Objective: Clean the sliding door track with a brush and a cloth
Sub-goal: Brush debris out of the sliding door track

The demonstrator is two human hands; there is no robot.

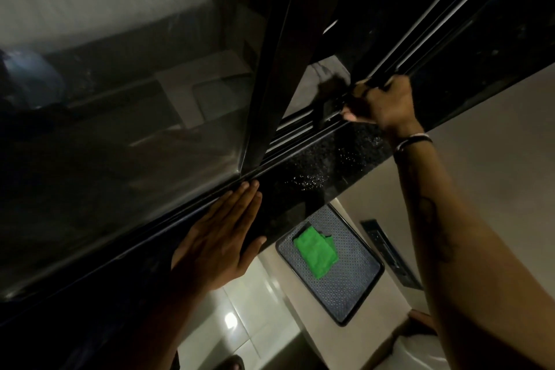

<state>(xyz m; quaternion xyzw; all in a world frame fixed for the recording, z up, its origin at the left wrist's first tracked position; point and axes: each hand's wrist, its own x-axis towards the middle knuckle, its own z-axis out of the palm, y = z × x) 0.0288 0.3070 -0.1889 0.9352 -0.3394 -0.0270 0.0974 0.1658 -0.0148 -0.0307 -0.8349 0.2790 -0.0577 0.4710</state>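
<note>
Two hands were at work along the sliding door track (300, 135), a set of dark parallel grooves running diagonally from lower left to upper right. The right hand (380, 102) was clenched over the grooves, its fingers curled around something dark and small pressed down into the track; it looked like the brush (329, 109), though the dim light and the hand's cover made its shape hard to tell. A thin band (413, 141) circled the right wrist. The left hand (219, 249) lay flat and released, fingers straight and together, palm down on the dark speckled stone sill (318, 171) just beside the track, with the fingertips reaching the nearest groove. Nothing was held in it.

The glass door panel (120, 129) filled the left side, its dark frame (267, 84) standing in the track between the two hands. Faint reflections showed in the glass.

Below the sill, well apart from both hands, a bright green cloth (315, 252) lay crumpled on a grey dotted mat (345, 288) with a dark rim. The mat rested on a pale surface beside the glossy white tiled floor (240, 324).
</note>
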